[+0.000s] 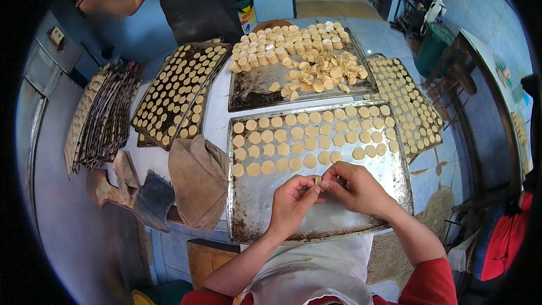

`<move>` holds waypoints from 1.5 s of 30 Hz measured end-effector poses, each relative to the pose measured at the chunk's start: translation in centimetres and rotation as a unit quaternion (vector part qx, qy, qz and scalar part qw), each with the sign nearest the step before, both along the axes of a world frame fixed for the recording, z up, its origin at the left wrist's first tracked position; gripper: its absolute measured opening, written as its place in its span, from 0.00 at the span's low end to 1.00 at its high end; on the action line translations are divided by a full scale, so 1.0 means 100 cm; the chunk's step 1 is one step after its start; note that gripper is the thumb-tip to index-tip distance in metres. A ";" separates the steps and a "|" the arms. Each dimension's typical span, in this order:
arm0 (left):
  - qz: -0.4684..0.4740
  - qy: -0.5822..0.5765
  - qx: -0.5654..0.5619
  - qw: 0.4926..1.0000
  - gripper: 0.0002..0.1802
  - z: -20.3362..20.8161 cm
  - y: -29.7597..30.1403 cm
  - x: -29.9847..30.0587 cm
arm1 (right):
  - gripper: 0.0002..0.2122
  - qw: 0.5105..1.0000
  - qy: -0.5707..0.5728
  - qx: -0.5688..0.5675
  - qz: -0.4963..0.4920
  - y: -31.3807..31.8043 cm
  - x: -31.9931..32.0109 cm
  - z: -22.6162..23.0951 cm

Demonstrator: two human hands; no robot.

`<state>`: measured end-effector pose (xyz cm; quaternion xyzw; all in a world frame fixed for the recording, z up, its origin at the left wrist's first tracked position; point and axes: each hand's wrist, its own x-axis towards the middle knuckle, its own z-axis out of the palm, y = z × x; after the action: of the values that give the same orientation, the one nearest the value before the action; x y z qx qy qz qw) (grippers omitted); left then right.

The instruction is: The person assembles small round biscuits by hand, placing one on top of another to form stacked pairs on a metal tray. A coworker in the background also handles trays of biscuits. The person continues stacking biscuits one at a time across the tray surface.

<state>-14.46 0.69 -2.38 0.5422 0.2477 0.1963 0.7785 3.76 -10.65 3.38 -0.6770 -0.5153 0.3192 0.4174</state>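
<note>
Over the near half of a metal baking tray (271, 203), my left hand (294, 199) and my right hand (357, 187) meet. Between their fingertips they pinch a small stack of dough discs (318, 181), seen edge-on. Several rows of round, pale dough discs (295, 163) lie flat on the tray's far half. The nearest row has a gap just beyond my right hand. Behind it, another tray (254, 83) carries stacked dough discs (271, 56) and a loose heap of discs (324, 73).
Disc-covered trays (183, 82) lie to the left, and another disc-covered tray (403, 99) lies to the right. Many trays (101, 118) lean together at far left. Brown cloths (197, 181) hang over the table's left edge. Across the table stands a person in a black apron (195, 5).
</note>
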 end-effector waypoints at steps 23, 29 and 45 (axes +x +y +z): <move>-0.046 -0.019 -0.080 0.996 0.07 0.019 -0.013 0.018 | 0.07 0.932 -0.343 -0.029 -0.117 0.006 0.058 -0.016; -0.038 0.011 -0.133 0.990 0.09 0.014 -0.002 -0.001 | 0.14 0.997 -0.065 0.017 -0.028 -0.002 0.013 0.006; 0.135 0.007 -0.068 0.988 0.06 0.017 0.018 -0.131 | 0.05 0.974 -0.224 0.007 0.037 0.083 -0.063 -0.005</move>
<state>-27.51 2.54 -0.67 0.4507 0.3372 0.2784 0.7783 -2.57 -2.36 2.92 -0.7091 -0.6225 0.1708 0.2837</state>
